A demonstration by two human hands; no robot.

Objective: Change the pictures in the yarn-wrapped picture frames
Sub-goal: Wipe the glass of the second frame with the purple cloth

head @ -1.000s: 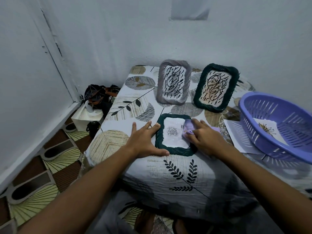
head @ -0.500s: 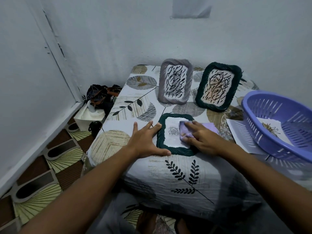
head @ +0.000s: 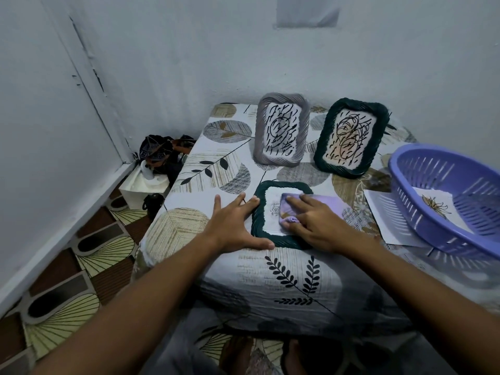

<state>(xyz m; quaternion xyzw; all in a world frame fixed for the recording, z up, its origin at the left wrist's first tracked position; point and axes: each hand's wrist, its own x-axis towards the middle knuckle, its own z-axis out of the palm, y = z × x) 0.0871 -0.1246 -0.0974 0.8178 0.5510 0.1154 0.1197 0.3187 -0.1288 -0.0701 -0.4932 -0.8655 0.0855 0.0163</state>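
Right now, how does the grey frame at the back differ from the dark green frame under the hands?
The grey frame stands propped up near the wall; the flat green frame lies on the table. The grey frame's picture is covered in black dashes and scribbles; the flat green frame's shows a small rose sketch. Nothing touches the grey frame, while the left hand steadies the flat green frame and the right hand presses a purple cloth on it. Both are yarn-wrapped rectangles.
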